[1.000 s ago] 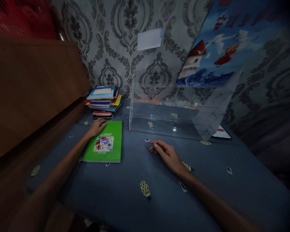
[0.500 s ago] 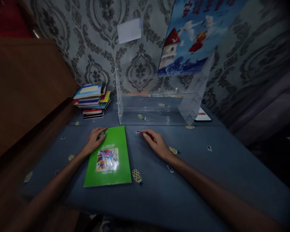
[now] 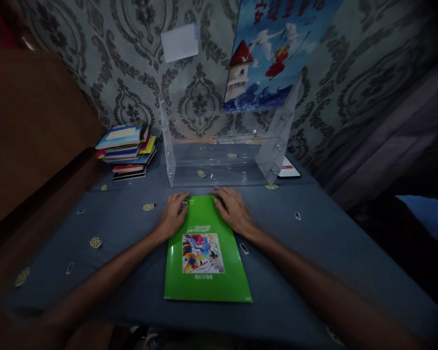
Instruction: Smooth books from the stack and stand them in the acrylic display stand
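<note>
A green book (image 3: 208, 272) with a colourful picture on its cover lies flat on the blue patterned tablecloth (image 3: 314, 243), in front of me. My left hand (image 3: 174, 215) rests on its far left corner. My right hand (image 3: 233, 210) rests on its far right corner. Both hands lie palm down with fingers on the book's far edge. Just beyond the book stands a clear acrylic shelf rack (image 3: 226, 146), with nothing on its shelves.
A stack of several colourful books (image 3: 127, 150) sits at the back left. A wooden panel (image 3: 32, 126) runs along the left side. A picture poster (image 3: 266, 53) leans on the wallpapered wall behind the rack. A small card (image 3: 289, 170) lies right of the rack.
The green book has slid from the left, near the stack, to the middle in front of the rack. My right hand has come over onto its far right corner.
</note>
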Demonstrator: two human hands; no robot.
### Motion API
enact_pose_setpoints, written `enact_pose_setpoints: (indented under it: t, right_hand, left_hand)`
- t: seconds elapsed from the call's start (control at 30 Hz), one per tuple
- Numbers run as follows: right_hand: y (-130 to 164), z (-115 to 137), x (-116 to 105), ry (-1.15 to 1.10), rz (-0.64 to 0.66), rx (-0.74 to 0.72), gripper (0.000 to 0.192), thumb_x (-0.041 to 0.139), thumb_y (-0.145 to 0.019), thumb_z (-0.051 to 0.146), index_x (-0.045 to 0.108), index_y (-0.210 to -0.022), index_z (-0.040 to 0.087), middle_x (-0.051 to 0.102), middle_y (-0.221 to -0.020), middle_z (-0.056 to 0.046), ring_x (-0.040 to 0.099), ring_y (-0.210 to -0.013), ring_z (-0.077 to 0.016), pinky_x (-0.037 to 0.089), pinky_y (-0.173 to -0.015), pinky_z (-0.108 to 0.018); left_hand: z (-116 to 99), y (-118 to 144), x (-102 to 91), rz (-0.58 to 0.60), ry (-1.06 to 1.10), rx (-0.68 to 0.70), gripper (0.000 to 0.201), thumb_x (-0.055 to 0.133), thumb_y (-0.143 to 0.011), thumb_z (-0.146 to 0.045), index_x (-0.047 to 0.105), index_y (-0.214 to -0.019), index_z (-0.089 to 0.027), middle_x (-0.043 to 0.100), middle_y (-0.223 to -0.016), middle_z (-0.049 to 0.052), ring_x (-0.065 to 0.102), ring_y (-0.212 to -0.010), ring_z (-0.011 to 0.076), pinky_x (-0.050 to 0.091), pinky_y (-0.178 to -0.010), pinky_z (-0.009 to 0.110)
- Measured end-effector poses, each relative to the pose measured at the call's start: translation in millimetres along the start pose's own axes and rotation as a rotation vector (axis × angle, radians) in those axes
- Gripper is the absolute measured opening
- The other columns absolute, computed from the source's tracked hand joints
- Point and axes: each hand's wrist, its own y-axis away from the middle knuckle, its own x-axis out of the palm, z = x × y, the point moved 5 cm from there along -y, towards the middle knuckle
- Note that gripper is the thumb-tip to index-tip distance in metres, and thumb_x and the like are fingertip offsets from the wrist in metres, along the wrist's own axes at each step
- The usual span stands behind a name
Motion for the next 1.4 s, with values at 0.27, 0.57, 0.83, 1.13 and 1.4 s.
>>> enact_pose_setpoints:
  t: [0.27, 0.57, 0.83, 1.13, 1.4]
  right_hand:
    - [15, 56, 21, 0.027, 0.287, -0.302, 0.042, 0.04, -0.1, 0.022, 0.057, -0.139, 0.021, 0.056, -0.147, -0.014, 0.045, -0.142, -0.0274, 0.032, -0.119, -0.056]
    - [17, 51, 25, 0.111, 0.399, -0.256, 0.052, 0.043, -0.103, 0.037, 0.047, -0.148, 0.011, 0.044, -0.156, -0.018, 0.036, -0.148, -0.0291, 0.025, -0.123, -0.056]
    - [28, 10, 2, 0.078, 0.254, -0.052, 0.054, 0.042, -0.102, 0.043, 0.048, -0.148, 0.017, 0.045, -0.155, -0.016, 0.036, -0.148, -0.0315, 0.026, -0.12, -0.062]
    - [33, -13, -10, -0.139, 0.19, -0.018, 0.047, 0.042, -0.101, 0.04, 0.052, -0.145, 0.027, 0.052, -0.151, -0.01, 0.044, -0.143, -0.0288, 0.027, -0.119, -0.061]
    - [27, -20, -22, -0.43, 0.095, 0.102, 0.049, 0.039, -0.102, 0.052, 0.057, -0.14, 0.028, 0.062, -0.142, -0.006, 0.056, -0.132, -0.0251, 0.04, -0.115, -0.049]
  left_hand:
    - [-14, 8, -18.6, 0.01, -0.165, 0.101, 0.033, 0.038, -0.099, -0.016, 0.059, -0.124, -0.021, 0.068, -0.113, 0.009, 0.061, -0.109, 0.0239, 0.045, -0.104, 0.046]
    - [-20, 9, -18.6, 0.098, -0.29, 0.147, 0.031, 0.039, -0.099, -0.013, 0.059, -0.121, -0.021, 0.067, -0.109, 0.009, 0.061, -0.102, 0.0241, 0.046, -0.098, 0.044]
    - [-21, 10, -17.4, 0.112, -0.32, 0.115, 0.03, 0.041, -0.098, -0.013, 0.061, -0.119, -0.02, 0.067, -0.117, 0.01, 0.059, -0.11, 0.0258, 0.045, -0.101, 0.047]
    - [-31, 7, -17.3, 0.168, -0.454, 0.184, 0.028, 0.043, -0.099, -0.018, 0.064, -0.119, -0.019, 0.069, -0.12, 0.011, 0.061, -0.107, 0.0261, 0.05, -0.092, 0.044]
    - [-52, -8, 4.3, 0.263, -0.28, 0.29, 0.035, 0.044, -0.097, -0.014, 0.061, -0.127, -0.017, 0.065, -0.128, 0.012, 0.06, -0.112, 0.0274, 0.051, -0.096, 0.047]
